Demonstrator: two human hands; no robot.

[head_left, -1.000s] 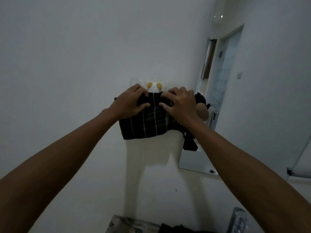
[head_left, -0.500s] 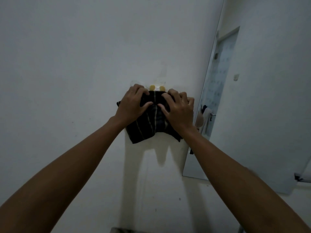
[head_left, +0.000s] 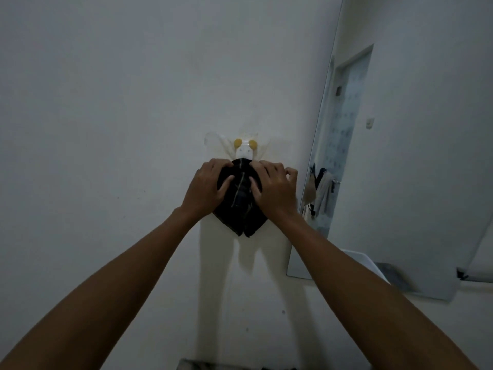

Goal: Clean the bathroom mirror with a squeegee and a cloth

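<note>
A dark striped cloth (head_left: pixel 241 201) hangs bunched against the white wall, just below a white wall hook (head_left: pixel 244 148) with two yellow knobs. My left hand (head_left: pixel 208 189) grips the cloth's left side, thumb pressed into the fabric. My right hand (head_left: pixel 274 188) grips its right side the same way. The mirror (head_left: pixel 400 169) stands on the wall to the right, its near edge beside my right hand. No squeegee is in view.
The mirror reflects a door, a wall switch and a towel hanging on a rail (head_left: pixel 324 192). A white basin edge (head_left: pixel 365 259) shows in the reflection at lower right. Something dark sits at the bottom edge (head_left: pixel 226 365).
The cloth has been gathered from a wide spread into a narrow bundle under the hook. Both hands moved closer together, and my view shifted upward and left.
</note>
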